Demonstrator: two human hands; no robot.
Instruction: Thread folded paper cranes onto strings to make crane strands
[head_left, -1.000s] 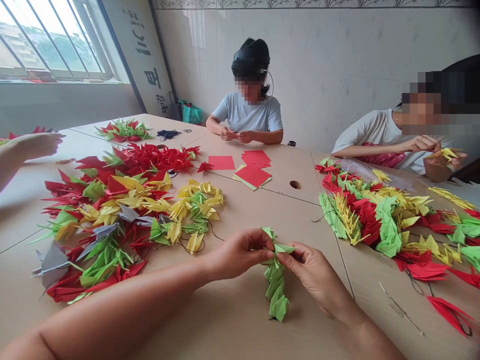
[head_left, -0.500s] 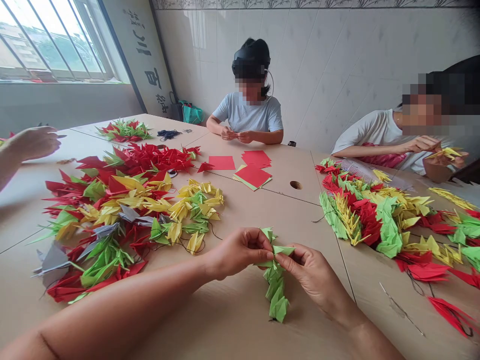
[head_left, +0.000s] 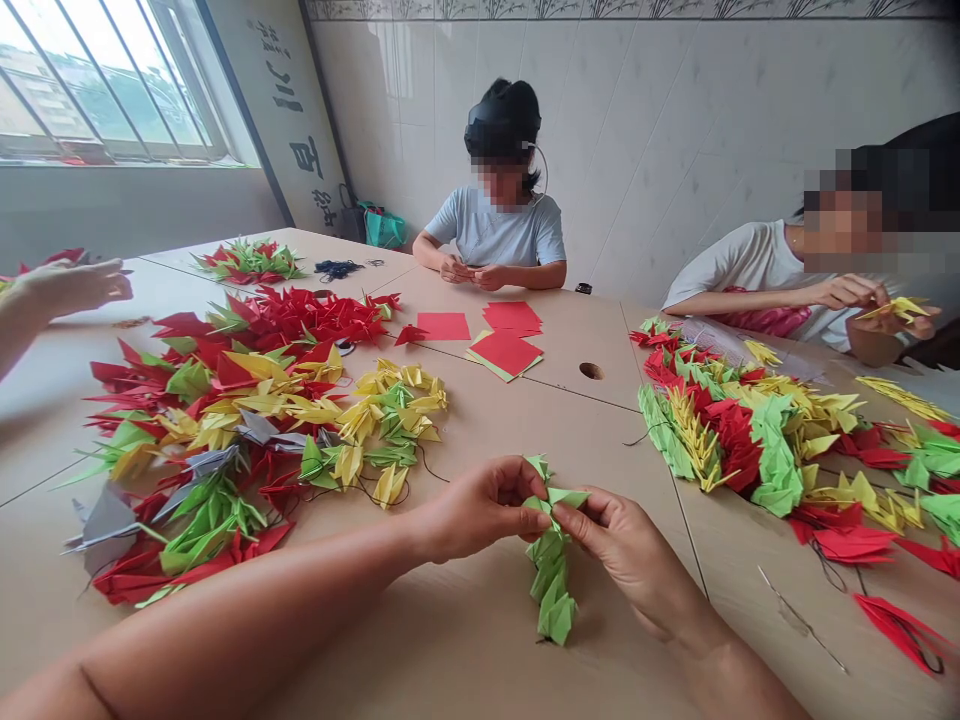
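A string of green paper cranes (head_left: pixel 553 590) hangs down the middle of my view, its lower end near the table top and a bit of dark thread at its tip. My left hand (head_left: pixel 495 508) pinches the left side of a green crane near the string's upper end. On the other side, my right hand (head_left: pixel 619 540) grips the same crane's pale green wing (head_left: pixel 568 497) between thumb and fingers. Part of the string's upper end shows above my left fingers. My fingers hide the middle of that crane.
A heap of red, yellow, green and grey folded cranes (head_left: pixel 247 420) lies left. Strings of cranes (head_left: pixel 742 430) lie right, near a long needle (head_left: pixel 802 618). Red paper squares (head_left: pixel 510 352) rest farther back. Two co-workers sit across and right; another person's hand (head_left: pixel 71 290) reaches in left.
My hands stay almost still on the green crane. The other person's hand at the left has shifted slightly, and the co-worker at the right has turned the yellow crane a little.
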